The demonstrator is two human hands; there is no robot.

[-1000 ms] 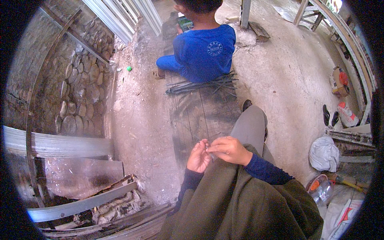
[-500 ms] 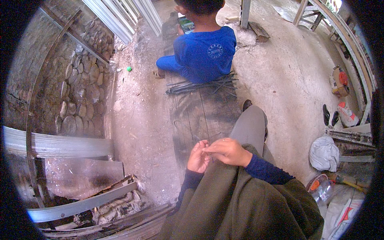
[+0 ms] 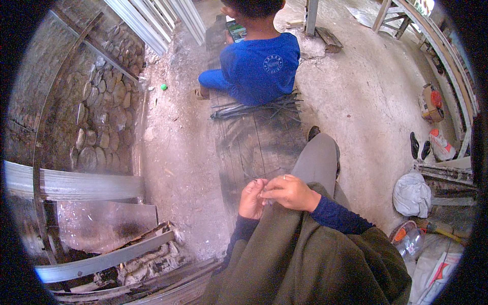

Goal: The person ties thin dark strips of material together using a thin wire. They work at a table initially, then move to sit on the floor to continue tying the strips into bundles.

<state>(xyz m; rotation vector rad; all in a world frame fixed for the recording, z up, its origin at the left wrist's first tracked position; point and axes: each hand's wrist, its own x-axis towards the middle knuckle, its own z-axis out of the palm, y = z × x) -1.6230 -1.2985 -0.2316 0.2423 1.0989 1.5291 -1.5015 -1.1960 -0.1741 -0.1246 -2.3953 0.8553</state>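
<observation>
Above my lap, my left hand point(image 3: 251, 199) and my right hand point(image 3: 291, 192) meet with their fingertips almost touching. The left has its fingers curled and its thumb pressed in. My right thumb and forefinger are pinched together beside the left fingertips. Whatever lies between them is too small to make out. Beneath and beyond the hands runs a dark wooden bench point(image 3: 249, 147). Across it lies a bundle of thin dark strips point(image 3: 256, 108), out of my hands' reach at this moment and right behind a seated person in a blue shirt point(image 3: 264, 66).
The person ahead holds a phone point(image 3: 236, 31). A stone-faced wall point(image 3: 101, 117) and metal rails point(image 3: 76, 184) stand at left. On the right are sandals point(image 3: 420, 146), a white sack point(image 3: 412, 195), a clear plastic bottle point(image 3: 410, 244) and a cardboard box point(image 3: 432, 104). A green round thing point(image 3: 163, 87) lies on the floor.
My right fingers have bent from stretched out over the left hand into a tighter pinch, slightly lower. The left hand has barely shifted. The bundle stays where it was.
</observation>
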